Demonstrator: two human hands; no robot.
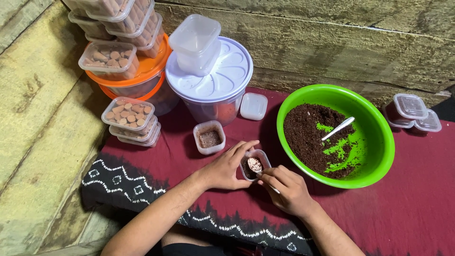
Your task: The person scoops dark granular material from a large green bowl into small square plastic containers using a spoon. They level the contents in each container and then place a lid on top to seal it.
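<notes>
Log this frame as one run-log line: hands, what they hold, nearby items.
left hand: holds small clear cup | right hand: spoon in cup | green bowl: dark crumbs, second spoon | filled cup beside

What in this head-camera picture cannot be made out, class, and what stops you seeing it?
- Spoon handle: head view, mostly hidden by the right hand.
- Small tub near side: covered by the left hand.
- Top stack of filled tubs: cut off by the upper edge.
- White-lidded jar contents: hidden by its lid.
</notes>
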